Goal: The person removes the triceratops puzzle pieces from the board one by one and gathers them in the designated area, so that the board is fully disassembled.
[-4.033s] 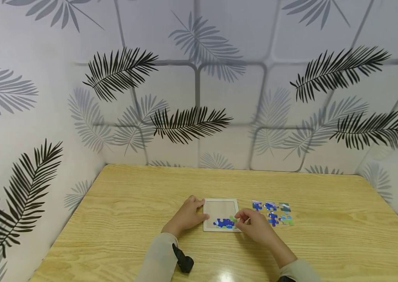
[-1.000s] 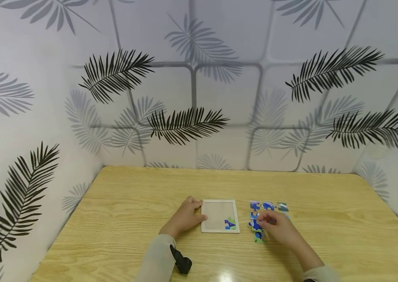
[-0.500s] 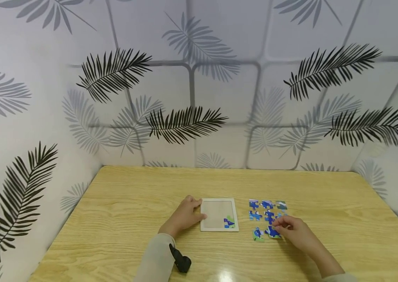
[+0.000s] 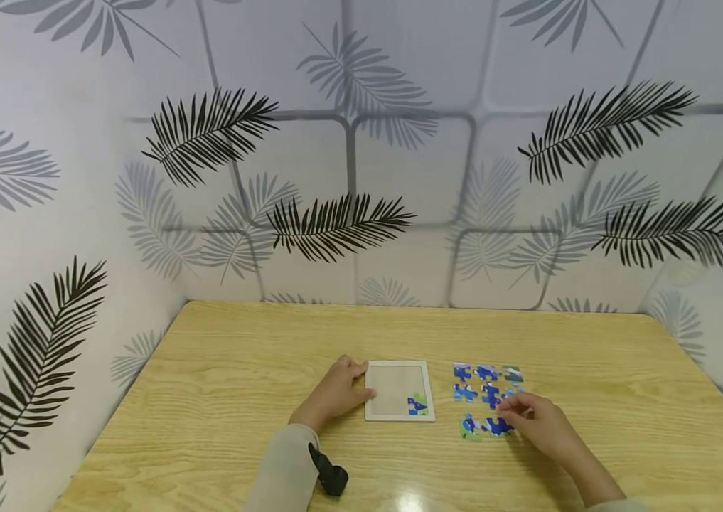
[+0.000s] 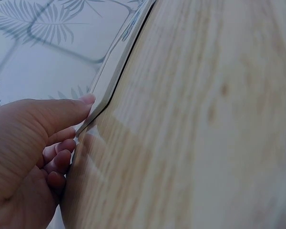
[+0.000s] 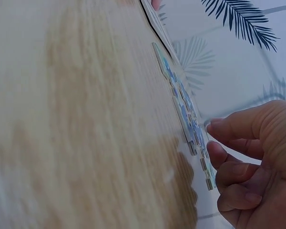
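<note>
In the head view a square puzzle tray (image 4: 398, 417) with a pale rim lies on the table. My left hand (image 4: 335, 391) holds its left edge, and in the left wrist view the thumb (image 5: 69, 113) rests on the rim. A green and blue puzzle piece (image 4: 417, 405) sits in the tray's lower right corner. Several puzzle pieces lie in rows right of the tray. My right hand (image 4: 537, 419) is at their lower right, fingertips close to a dark blue puzzle piece (image 4: 495, 427). In the right wrist view thumb and index finger are apart, with nothing seen between them.
A blue and green puzzle piece (image 4: 468, 427) lies left of the dark blue one. The wooden table (image 4: 239, 355) runs back to a wall (image 4: 412, 171) with a leaf pattern. A black strap (image 4: 332, 478) is on the left wrist.
Blue pieces seen in the tray's lower part 4 seconds ago are out of it. My right hand moved the dark blue piece right and down, then let go. The left hand stays put.
</note>
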{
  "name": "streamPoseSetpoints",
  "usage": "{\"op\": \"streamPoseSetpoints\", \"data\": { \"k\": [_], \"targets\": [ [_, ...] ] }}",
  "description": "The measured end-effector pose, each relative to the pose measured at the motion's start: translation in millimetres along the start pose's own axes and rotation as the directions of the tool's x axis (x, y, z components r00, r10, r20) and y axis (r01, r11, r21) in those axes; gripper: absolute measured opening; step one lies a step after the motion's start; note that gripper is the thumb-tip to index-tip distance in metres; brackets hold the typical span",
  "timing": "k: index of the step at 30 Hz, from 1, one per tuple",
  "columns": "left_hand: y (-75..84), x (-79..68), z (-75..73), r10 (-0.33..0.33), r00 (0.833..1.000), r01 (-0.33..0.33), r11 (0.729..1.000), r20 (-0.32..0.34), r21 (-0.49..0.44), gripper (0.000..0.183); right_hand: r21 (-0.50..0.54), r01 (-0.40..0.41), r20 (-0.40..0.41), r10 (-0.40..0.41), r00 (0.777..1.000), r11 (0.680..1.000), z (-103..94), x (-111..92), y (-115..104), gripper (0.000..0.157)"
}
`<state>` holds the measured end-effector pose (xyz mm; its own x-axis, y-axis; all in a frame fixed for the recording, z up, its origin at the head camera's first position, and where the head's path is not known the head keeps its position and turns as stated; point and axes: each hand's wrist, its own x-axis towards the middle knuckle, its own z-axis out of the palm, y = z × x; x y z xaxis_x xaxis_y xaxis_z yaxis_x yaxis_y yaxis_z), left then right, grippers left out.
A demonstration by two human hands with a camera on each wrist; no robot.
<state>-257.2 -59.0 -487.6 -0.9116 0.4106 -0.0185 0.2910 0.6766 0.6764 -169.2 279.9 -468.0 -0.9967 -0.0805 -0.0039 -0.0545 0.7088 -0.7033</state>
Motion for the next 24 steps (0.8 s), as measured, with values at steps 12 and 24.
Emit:
{"op": "streamPoseSetpoints", "data": {
  "k": [12, 24],
  "targets": [
    [-0.1, -1.2, -1.1, 0.027, 1.0, -0.027, 1.0, -0.002, 0.006, 0.06, 0.034, -0.015, 0.004, 0.015, 1.0, 0.999, -0.2, -0.6, 1.2, 0.013],
    [-1.5, -0.3, -0.3, 0.019, 1.0, -0.019, 1.0, -0.007, 0.002, 0.06, 0.117, 0.087, -0.018, -0.085, 0.996, 0.989, 5.3, 9.4, -14.7, 0.012]
  ]
}}
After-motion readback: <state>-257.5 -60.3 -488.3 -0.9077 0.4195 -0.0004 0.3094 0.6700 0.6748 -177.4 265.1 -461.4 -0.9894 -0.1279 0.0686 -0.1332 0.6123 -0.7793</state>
